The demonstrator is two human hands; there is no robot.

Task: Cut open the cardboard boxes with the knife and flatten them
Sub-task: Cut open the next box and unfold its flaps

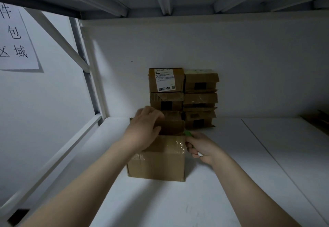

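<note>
Both bare forearms reach forward. The left hand [145, 128] lies palm down, fingers curled over an edge. The right hand [201, 146] is fisted around a handle.

Head camera: looks forward-down into shelf bay [213, 155], close range.

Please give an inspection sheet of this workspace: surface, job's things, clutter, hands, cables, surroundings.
Surface: white shelf board, with a seam line on its right part.
Job's things: brown taped cardboard box in front, top flap lifted; green-handled knife at its right top edge; two stacks of small brown cardboard boxes against the back wall.
Clutter: dark item at the right edge, too dim to identify.
Hands: left hand grips the flap; right hand closed around the knife.
Cables: nothing seen.
Surroundings: white metal rack frame; paper sign with printed characters at left.
</note>
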